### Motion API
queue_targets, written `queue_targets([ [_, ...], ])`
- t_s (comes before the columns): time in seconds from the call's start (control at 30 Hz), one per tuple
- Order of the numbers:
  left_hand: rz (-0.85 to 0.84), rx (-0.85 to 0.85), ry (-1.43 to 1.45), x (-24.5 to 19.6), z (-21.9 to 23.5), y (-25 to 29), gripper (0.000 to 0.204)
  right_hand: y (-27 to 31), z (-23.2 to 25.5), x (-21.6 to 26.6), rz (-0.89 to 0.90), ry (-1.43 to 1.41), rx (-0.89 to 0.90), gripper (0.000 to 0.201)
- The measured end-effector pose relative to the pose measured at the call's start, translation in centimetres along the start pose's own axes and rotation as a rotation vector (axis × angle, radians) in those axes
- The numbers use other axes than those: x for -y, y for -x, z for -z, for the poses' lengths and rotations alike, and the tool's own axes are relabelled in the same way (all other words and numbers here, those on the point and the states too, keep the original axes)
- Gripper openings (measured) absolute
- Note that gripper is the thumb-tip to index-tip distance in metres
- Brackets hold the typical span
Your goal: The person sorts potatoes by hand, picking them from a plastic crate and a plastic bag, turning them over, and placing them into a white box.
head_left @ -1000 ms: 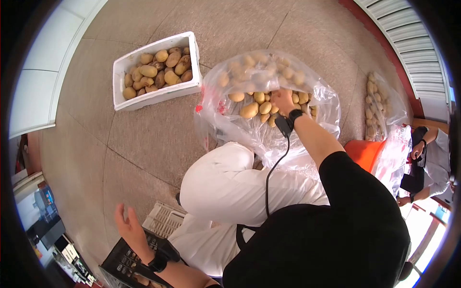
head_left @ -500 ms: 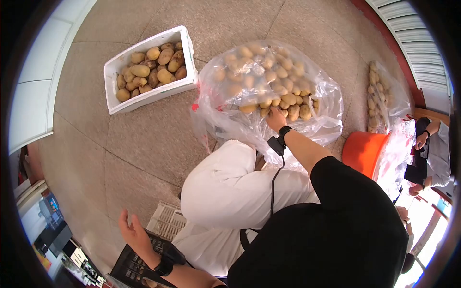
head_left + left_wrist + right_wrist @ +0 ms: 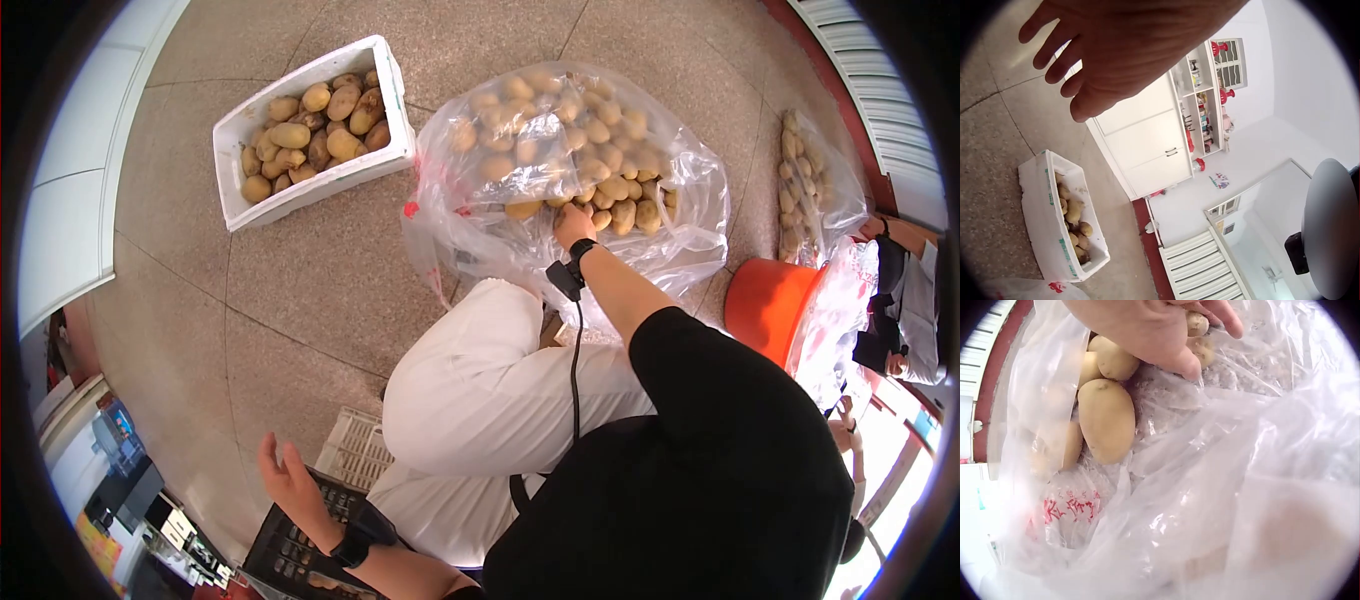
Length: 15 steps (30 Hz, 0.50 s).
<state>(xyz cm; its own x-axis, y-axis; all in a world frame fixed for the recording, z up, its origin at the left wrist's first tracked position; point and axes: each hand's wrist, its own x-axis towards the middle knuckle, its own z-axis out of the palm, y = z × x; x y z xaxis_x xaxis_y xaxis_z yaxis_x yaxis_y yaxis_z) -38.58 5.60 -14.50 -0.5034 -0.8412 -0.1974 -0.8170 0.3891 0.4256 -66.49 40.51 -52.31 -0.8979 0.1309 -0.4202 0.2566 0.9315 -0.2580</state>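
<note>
A large clear plastic bag full of potatoes lies on the floor, its mouth toward the person. My right hand is inside the mouth, at the near edge of the potatoes. In the right wrist view, the right hand reaches over the potatoes with thumb and fingers apart, a small potato between them. A larger potato lies below that hand. My left hand hangs above a black crate, holding nothing; the left wrist view shows its fingers spread.
A white foam box of potatoes stands to the left of the bag. An orange bucket and another bag of potatoes are at the right. A cream plastic crate lies near the knee. Another person's arm shows at the far right.
My right hand has drawn back from deeper among the potatoes to their near edge and slightly left. The bag's upper film has been lowered over the potatoes. My left hand remains over the black crate.
</note>
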Motion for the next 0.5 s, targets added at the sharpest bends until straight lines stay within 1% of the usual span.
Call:
queue_targets([
  [0.03,-0.011,-0.008,-0.015,0.2,0.1,0.0,0.036,0.4,1.2,0.0,0.054,-0.012,0.050,0.030],
  [0.07,-0.010,-0.007,-0.016,0.1,0.1,0.1,0.036,1.1,2.9,0.3,0.054,-0.011,0.052,0.030],
  [0.13,-0.008,-0.008,0.008,-0.2,0.1,0.2,0.036,2.7,6.2,0.2,0.241,-0.195,0.096,0.027],
  [0.17,-0.006,-0.007,0.011,-0.4,0.2,0.3,0.036,2.9,6.0,-1.0,0.353,-0.295,-0.033,0.029],
  [0.27,0.013,-0.021,0.009,-0.6,0.2,0.3,0.035,3.3,6.9,-4.2,0.049,-0.284,0.001,0.023],
  [0.33,-0.002,-0.013,0.038,-0.4,0.2,0.2,0.035,3.3,7.9,-6.1,-0.042,-0.262,0.058,0.021],
  [0.37,-0.002,-0.013,0.039,-0.4,0.2,0.3,0.035,2.8,8.1,-6.6,-0.077,-0.131,0.101,0.023],
  [0.4,-0.008,-0.019,0.026,-0.4,0.2,0.3,0.035,2.3,8.3,-7.2,-0.078,-0.132,0.102,0.023],
  [0.47,-0.014,-0.022,0.005,-0.3,0.2,0.3,0.036,2.0,8.1,-7.8,-0.266,-0.251,0.279,0.025],
  [0.5,-0.021,-0.014,0.007,-0.1,0.2,0.2,0.036,1.9,7.8,-7.8,-0.257,-0.219,0.278,0.026],
])
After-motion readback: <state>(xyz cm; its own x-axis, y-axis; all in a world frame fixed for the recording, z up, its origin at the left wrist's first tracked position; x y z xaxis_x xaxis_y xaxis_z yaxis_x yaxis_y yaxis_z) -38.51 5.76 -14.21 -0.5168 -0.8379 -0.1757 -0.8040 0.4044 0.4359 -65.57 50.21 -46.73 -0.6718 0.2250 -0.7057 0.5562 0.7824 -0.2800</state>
